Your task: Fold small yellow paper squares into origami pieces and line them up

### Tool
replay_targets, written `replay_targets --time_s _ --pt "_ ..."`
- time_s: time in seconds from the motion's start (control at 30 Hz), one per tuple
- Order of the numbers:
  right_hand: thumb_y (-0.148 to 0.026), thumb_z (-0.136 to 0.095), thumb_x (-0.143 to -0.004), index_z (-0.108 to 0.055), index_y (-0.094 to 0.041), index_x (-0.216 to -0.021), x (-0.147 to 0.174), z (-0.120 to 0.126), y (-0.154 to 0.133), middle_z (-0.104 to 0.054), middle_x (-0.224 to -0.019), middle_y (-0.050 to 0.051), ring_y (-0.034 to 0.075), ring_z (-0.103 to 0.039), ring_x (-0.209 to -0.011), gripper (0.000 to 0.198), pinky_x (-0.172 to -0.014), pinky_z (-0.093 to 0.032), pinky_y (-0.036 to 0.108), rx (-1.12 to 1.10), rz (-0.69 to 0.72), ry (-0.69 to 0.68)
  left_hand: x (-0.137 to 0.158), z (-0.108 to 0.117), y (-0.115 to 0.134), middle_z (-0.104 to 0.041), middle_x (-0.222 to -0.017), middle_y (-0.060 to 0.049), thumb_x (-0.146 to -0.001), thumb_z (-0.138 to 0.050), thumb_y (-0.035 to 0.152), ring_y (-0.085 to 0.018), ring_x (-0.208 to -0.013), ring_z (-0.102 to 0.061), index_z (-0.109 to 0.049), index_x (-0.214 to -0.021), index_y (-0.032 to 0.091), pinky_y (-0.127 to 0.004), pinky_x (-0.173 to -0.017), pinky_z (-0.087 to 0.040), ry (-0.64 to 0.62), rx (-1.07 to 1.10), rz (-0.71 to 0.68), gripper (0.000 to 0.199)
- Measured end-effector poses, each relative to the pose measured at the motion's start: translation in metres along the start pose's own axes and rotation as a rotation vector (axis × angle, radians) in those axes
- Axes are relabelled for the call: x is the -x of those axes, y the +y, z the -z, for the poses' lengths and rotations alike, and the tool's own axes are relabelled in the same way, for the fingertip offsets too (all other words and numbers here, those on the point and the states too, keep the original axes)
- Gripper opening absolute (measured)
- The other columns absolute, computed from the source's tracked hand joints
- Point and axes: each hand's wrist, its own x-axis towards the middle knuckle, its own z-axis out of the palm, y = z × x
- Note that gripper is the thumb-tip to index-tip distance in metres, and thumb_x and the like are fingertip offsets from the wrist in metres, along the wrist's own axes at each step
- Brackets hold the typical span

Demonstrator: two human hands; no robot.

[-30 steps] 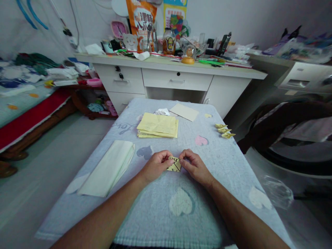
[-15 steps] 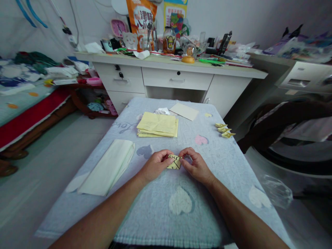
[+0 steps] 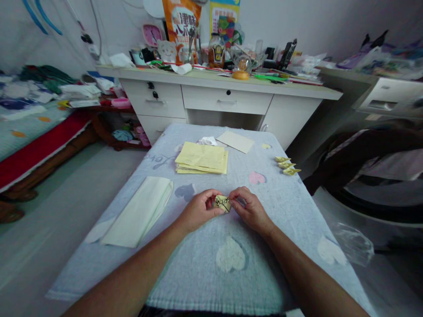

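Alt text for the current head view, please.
A person's left hand and right hand hold a small folded yellow paper with dark markings over a heart-patterned cloth. Beyond lie a stack of yellow sheets and, at right, three small folded yellow shapes; pale folded sheets lie at left.

The tabletop (image 3: 194, 281), covered by pale-blue heart-patterned cloth (image 3: 185, 255), bears a long folded whitish bundle (image 3: 139, 211) left of the left hand (image 3: 203, 207), a rectangular yellow paper stack (image 3: 201, 157), crumpled white wad (image 3: 207, 141) and flat beige card (image 3: 235, 141) ahead, and three pointed yellow folded-paper pieces (image 3: 287, 165) ahead-right of the right hand (image 3: 248, 207).
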Motion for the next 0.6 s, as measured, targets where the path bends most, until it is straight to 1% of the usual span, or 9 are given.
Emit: replay_targets --time_s 0.1,0.2,0.27,0.43,0.5,0.6 --pt "-0.012 -0.055 -0.086 -0.059 -0.022 -0.087 -0.0008 -0.0015 0.0008 -0.059 -0.082 0.002 0.017 -0.053 -0.082 0.010 -0.078 -0.041 0.031 0.027 0.022 -0.004 0.0015 -0.0009 -0.0016 -0.059 -0.079 0.003 -0.074 -0.068 0.019 -0.012 -0.070 -0.054 -0.058 -0.107 0.020 -0.022 -0.065 -0.041 0.053 -0.088 -0.047 0.034" --pt "-0.011 -0.055 -0.086 -0.058 -0.022 -0.087 -0.0018 -0.0018 0.0014 -0.059 -0.082 0.001 0.016 -0.053 -0.081 0.012 -0.077 -0.041 0.030 0.040 0.033 -0.010 0.0029 -0.0018 -0.0020 -0.054 -0.071 0.006 -0.076 -0.065 0.016 -0.010 -0.064 -0.051 -0.049 -0.115 0.022 -0.021 -0.062 -0.039 0.088 -0.125 -0.088 0.043" --pt "-0.010 -0.055 -0.086 -0.058 -0.022 -0.086 -0.0021 -0.0015 0.0018 -0.059 -0.081 0.001 0.016 -0.053 -0.081 0.012 -0.077 -0.041 0.030 0.043 0.034 -0.014 0.0038 -0.0020 -0.0006 -0.054 -0.072 0.007 -0.076 -0.064 0.014 -0.010 -0.064 -0.051 -0.046 -0.114 0.023 -0.020 -0.062 -0.039 0.102 -0.150 -0.114 0.042" --pt "-0.011 -0.059 -0.084 -0.060 -0.021 -0.087 -0.0010 -0.0018 0.0022 -0.059 -0.083 0.001 0.016 -0.054 -0.082 0.011 -0.077 -0.042 0.029 0.044 -0.033 -0.002 0.0049 -0.0014 0.0047 -0.058 -0.078 0.004 -0.078 -0.064 0.015 -0.011 -0.069 -0.054 -0.056 -0.096 0.021 -0.021 -0.065 -0.040 0.114 -0.278 -0.177 0.020" --pt "-0.011 -0.060 -0.083 -0.061 -0.021 -0.087 -0.0007 -0.0024 0.0026 -0.060 -0.083 0.001 0.016 -0.055 -0.083 0.011 -0.077 -0.042 0.030 0.052 -0.065 0.006 0.0048 -0.0007 0.0056 -0.059 -0.081 0.002 -0.080 -0.063 0.015 -0.012 -0.072 -0.055 -0.059 -0.094 0.021 -0.022 -0.067 -0.041 0.112 -0.325 -0.230 0.015" --pt "-0.011 -0.061 -0.082 -0.062 -0.021 -0.086 -0.0009 -0.0034 0.0039 -0.060 -0.083 0.002 0.017 -0.055 -0.082 0.010 -0.077 -0.043 0.030 0.065 -0.076 0.012 0.0046 0.0004 0.0054 -0.061 -0.088 0.000 -0.082 -0.061 0.014 -0.013 -0.078 -0.057 -0.062 -0.094 0.021 -0.023 -0.071 -0.042 0.100 -0.372 -0.311 0.014"
